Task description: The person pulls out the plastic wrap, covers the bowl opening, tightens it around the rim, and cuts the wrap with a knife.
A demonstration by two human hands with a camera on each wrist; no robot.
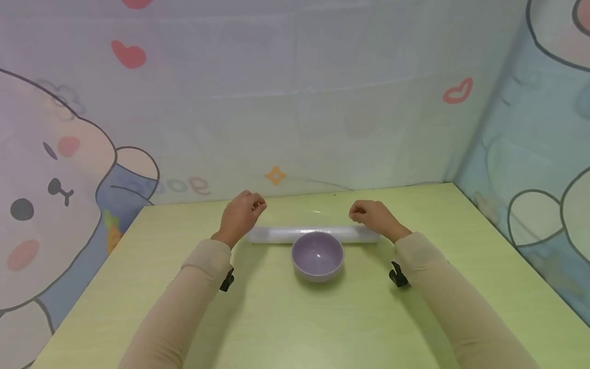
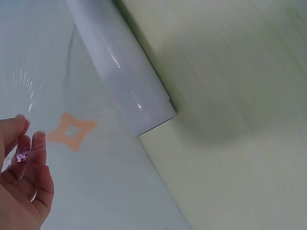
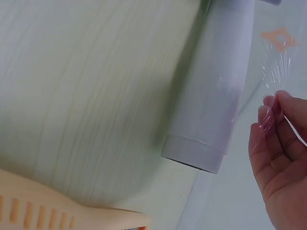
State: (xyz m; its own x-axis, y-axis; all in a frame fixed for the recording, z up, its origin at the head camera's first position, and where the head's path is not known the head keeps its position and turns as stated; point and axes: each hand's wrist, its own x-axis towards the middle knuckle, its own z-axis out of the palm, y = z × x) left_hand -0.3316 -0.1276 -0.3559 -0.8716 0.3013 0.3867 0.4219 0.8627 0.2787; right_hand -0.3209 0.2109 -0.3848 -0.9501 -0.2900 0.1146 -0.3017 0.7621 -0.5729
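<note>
A roll of cling film (image 1: 272,235) lies crosswise on the table behind a purple bowl (image 1: 318,259). My left hand (image 1: 240,215) is raised by the roll's left end; its thumb and fingers pinch clear film (image 2: 23,155). By the right end, my right hand (image 1: 375,218) pinches the film (image 3: 266,120) between thumb and fingertips. A thin sheet of film, seen mostly by its glints, stretches between both hands beyond the roll. In the left wrist view, the left hand (image 2: 26,177) is apart from the roll (image 2: 129,76). The bowl's inside looks bare.
A pale orange plastic object (image 3: 62,206) with slots lies on the table in the right wrist view; its kind is unclear. The light green table (image 1: 286,323) meets a printed cloth backdrop (image 1: 322,113) at the back. Another cloth (image 1: 544,154) hangs at the right.
</note>
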